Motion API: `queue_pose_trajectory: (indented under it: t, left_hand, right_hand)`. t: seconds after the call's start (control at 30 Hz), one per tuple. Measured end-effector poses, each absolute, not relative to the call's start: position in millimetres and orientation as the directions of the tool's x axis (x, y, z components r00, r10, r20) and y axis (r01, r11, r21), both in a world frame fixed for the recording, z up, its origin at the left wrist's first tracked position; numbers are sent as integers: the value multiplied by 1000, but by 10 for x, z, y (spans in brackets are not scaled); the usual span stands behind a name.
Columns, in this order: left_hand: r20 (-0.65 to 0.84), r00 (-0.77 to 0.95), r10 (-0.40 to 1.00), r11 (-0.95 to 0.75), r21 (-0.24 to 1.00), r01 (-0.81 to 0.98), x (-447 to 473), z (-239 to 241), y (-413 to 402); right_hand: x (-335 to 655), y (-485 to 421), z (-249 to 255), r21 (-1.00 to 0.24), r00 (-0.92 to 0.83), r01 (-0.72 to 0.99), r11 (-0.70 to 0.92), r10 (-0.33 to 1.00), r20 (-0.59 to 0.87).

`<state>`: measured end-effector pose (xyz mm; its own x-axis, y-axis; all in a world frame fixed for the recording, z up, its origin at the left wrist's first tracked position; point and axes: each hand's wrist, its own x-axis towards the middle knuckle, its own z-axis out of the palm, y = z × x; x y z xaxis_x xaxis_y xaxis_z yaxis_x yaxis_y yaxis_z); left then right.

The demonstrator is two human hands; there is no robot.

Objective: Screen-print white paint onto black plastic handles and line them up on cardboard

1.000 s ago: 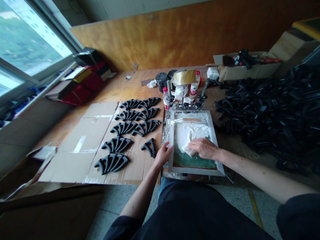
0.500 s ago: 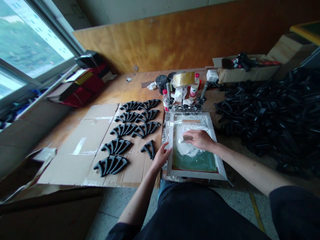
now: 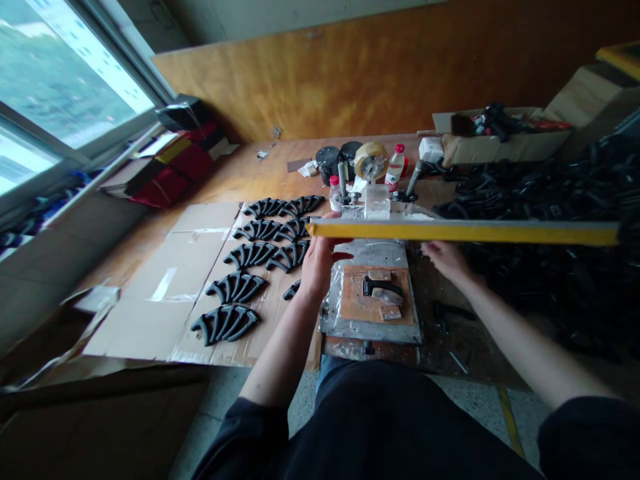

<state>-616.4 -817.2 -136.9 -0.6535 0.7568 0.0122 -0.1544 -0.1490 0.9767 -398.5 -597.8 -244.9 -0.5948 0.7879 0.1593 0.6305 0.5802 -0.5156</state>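
A screen-printing frame [image 3: 465, 232] is tilted up on its hinges, its yellow-taped front edge facing me. My left hand [image 3: 320, 257] is closed round the frame's left corner, fingers above and thumb below. My right hand [image 3: 447, 261] is just under the frame's edge on the right; its fingertips are partly hidden, and I cannot make out anything in them. Below the frame, a curved black plastic handle [image 3: 383, 285] lies on a brown wooden block [image 3: 353, 308] fixed to a grey base plate [image 3: 370, 331]. The squeegee is out of sight.
Rows of black handles [image 3: 227, 325] lie on the cardboard [image 3: 143, 313] to the left. A large heap of black handles [image 3: 540, 280] fills the right side. Bottles [image 3: 395, 167], black tubs [image 3: 328, 163] and a tape roll [image 3: 371, 160] stand behind the hinges. An open carton [image 3: 505, 150] sits back right.
The frame has gone from lying flat to raised, uncovering the block and handle below. My left hand moved up with it. My right hand left the white ink and moved right.
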Motion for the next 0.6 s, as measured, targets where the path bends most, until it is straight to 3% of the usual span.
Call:
queue_pose_trajectory:
  t: [0.1,0.2,0.3,0.37,0.43,0.5,0.6]
  left_hand:
    - [-10,-671,742,-170,964,-203,-6118,-1395,-8083]
    - [-251,-595,764,46,940,-338,-5861,-1762,-8192]
    - [-573,-261,777,411,775,-480,-5472,-2265,-8390]
    - [-616,-214,758,423,714,-558,-5308,-2505,-8512]
    - [-605,-307,735,347,724,-596,-5348,-2626,-8625]
    - [-579,-464,671,310,786,-535,-5610,-2676,-8771]
    - [-508,-712,484,390,854,-344,-6197,-2773,-9113]
  right_hand:
    - [-4085,-6575,-2783,-419,-773,531,737,623,117]
    - [-4235,-7013,-2906,-314,-804,561,766,594,12]
    - [-4344,-7305,-2809,-383,-768,599,703,640,-25]
    - [-4349,-7419,-2701,-494,-827,471,731,561,43]
    - [-4233,-7392,-2638,-608,-896,268,748,424,127]
    - [-3944,-7183,-2690,-668,-900,188,720,398,176]
    - [-3261,-6676,-3054,-611,-795,418,673,596,113]
